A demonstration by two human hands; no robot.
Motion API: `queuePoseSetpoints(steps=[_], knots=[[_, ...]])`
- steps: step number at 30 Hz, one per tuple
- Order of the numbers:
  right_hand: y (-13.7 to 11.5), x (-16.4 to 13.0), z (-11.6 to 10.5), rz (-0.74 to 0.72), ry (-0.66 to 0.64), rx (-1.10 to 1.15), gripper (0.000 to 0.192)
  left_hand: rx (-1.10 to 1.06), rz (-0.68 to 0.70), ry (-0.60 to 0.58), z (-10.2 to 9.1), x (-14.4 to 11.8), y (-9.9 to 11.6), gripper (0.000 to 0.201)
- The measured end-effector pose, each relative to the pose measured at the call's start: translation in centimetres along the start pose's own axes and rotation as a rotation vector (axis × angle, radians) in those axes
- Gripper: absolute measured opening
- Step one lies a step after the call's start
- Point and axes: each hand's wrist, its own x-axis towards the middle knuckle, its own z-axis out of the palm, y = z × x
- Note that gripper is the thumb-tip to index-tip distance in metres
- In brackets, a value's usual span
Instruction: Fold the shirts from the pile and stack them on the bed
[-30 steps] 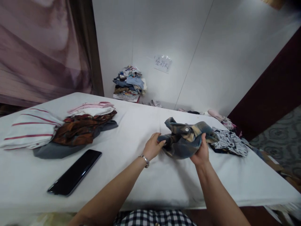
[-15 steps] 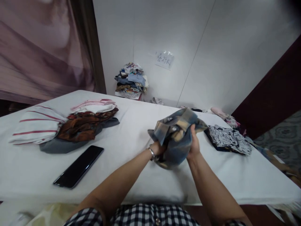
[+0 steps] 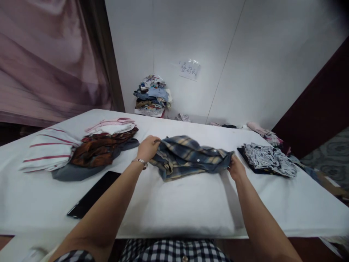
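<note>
Spreading a blue-and-tan plaid shirt between them, the two hands hold it at the centre of the frame, over a white-covered table. The left hand has its fingers clamped on the shirt's left end; the right hand pinches the opposite end. Near the right hand, at centre right, lies a black-and-white patterned garment. At centre left, a brown garment lies beside a red-striped white one, with a black phone at lower left.
</note>
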Motion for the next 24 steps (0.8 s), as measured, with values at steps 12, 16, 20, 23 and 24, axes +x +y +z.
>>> queuePoseSetpoints(steps=[12, 16, 20, 23, 24], knots=[[0.7, -3.1, 5.7, -0.549, -0.233, -0.772, 0.043, -0.385, -0.042, 0.076, 2.7, -7.1, 2.0, 0.017], [1.2, -2.7, 8.6, -0.413, -0.376, -0.951, 0.052, -0.457, -0.023, 0.135, 0.6, -7.8, 3.8, 0.016], [1.4, -1.0, 8.9, -0.294, -0.379, -0.890, 0.023, -0.451, -0.016, 0.190, -0.9, -8.5, 3.1, 0.017], [-0.8, 0.2, 8.2, -0.299, -0.289, -0.831, 0.026, -0.400, -0.076, 0.161, -0.7, -9.0, 1.0, 0.017], [-2.1, 0.4, 8.0, -0.321, -0.228, -0.790, 0.029, -0.384, -0.089, 0.134, -0.4, -9.2, 0.2, 0.016]])
